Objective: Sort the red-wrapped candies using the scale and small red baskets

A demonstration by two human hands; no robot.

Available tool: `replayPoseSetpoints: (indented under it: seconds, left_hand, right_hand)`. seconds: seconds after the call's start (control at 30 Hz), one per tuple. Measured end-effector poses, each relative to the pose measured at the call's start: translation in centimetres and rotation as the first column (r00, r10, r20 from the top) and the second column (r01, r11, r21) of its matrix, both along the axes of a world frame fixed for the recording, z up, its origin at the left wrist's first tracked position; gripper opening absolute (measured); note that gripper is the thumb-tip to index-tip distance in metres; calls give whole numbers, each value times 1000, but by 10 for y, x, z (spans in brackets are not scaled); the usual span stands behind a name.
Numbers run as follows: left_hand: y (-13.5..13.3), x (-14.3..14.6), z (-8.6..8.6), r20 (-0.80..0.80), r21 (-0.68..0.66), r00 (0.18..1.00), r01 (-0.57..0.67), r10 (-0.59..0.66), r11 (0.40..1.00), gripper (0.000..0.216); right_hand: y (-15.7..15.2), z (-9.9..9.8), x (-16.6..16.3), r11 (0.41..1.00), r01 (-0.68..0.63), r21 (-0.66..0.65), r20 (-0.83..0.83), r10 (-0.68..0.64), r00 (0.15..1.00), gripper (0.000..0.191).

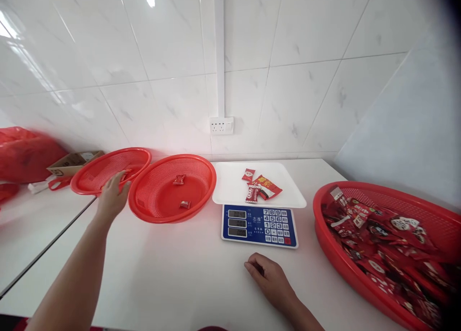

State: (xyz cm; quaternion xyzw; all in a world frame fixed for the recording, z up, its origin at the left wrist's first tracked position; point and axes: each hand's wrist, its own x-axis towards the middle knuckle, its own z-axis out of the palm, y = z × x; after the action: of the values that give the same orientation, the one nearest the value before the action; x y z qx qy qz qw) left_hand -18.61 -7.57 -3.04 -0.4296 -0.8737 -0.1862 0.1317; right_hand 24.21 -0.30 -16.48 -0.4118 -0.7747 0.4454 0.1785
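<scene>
My left grip (114, 196) hides part of the basket (98, 171) behind it; whether it pinches anything, I cannot tell. The red bag (32, 156) left of it and the heaped basket (326, 237) right of my right grip (269, 279) run out of view.

The perforated baskets (158, 194) are red, the desk (154, 273) and tray (230, 189) white. The scale panel (256, 228) is blue with white keys (272, 225), one red. Red packets (274, 190) carry white and yellow print. Grey veins mark the white tiles (173, 38); the blurred bag (32, 156) looks plain red.

Head-worn view, forward and down, close over white table (173, 268)
</scene>
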Motion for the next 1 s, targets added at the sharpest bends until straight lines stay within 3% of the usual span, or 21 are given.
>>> replayPoseSetpoints:
  seconds: [0.1, 0.2, 0.4, 0.6, 0.83, 0.93, 1.0]
  left_hand:
    - [-3, -40, 0, -3, -119, 994, -107, 107, 987, 57]
    - [-12, -55, -4, -16, -232, 990, -142, 142, 962, 53]
    - [-28, -39, -15, -132, -339, 985, -149, 110, 929, 34]
    - [-38, -30, -17, -190, -377, 972, -200, 136, 904, 38]
    - [-41, -51, 9, -165, -351, 955, -292, 248, 890, 43]
    - [-22, -33, 15, -4, -167, 968, -248, 251, 954, 48]
    - [-7, -2, 13, 57, -69, 989, -136, 140, 988, 51]
  right_hand:
    - [0, 0, 0, 1000, 0, -5, -5, 0, 1000, 27]
    - [0, 1, -1, 1000, 6, 0, -16, -6, 1000, 27]
    - [0, 1, -1, 1000, 14, 13, -26, -14, 1000, 26]
    - [-1, 4, -1, 1000, 20, 16, -32, -19, 999, 25]
    - [-1, 5, -1, 1000, 26, 1, -10, -26, 1000, 26]
    - [-1, 4, -1, 1000, 27, 6, -13, -27, 1000, 26]
    - [-1, 4, -1, 999, 30, 12, -23, -29, 999, 26]
